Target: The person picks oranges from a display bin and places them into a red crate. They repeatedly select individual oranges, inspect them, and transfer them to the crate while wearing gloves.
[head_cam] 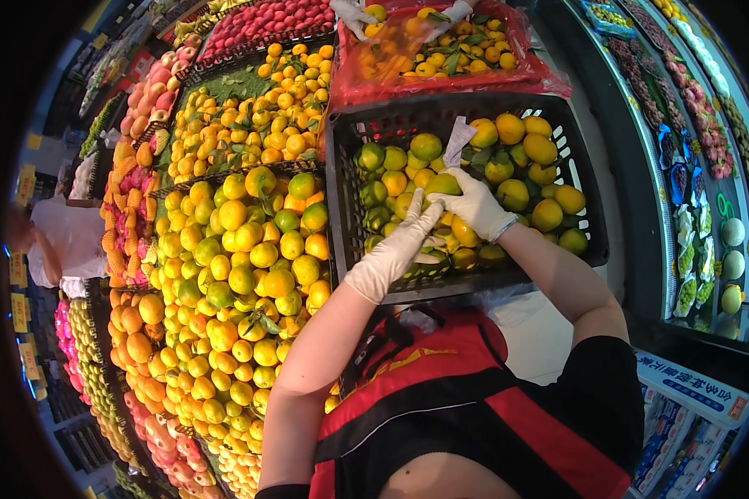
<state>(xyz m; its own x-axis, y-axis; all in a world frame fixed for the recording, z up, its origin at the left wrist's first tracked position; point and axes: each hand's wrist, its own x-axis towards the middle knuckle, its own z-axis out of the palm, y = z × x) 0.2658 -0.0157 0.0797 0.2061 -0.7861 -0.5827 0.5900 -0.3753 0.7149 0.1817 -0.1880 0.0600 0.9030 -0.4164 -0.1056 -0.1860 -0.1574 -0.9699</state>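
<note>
Over a black plastic crate (pixel 468 105) of green and orange citrus fruit, both hands wear pale thin gloves. My right hand (pixel 474 203) grips a green citrus fruit (pixel 443 185) from its right side. A crumpled slip of paper (pixel 459 142) stands up behind the right hand, by its knuckles; whether that hand touches it I cannot tell. My left hand (pixel 396 249) reaches to the same fruit from the lower left, its upper fingers at the fruit's underside and the others spread lower over the crate. Whether it holds the fruit too is not plain.
To the left, a sloped display (pixel 243 249) is heaped with citrus fruit. Beyond the crate, another person's gloved hands (pixel 352 17) work at a red-lined crate of small mandarins (pixel 437 62). A refrigerated shelf (pixel 668 249) runs along the right. Another person (pixel 68 237) stands at far left.
</note>
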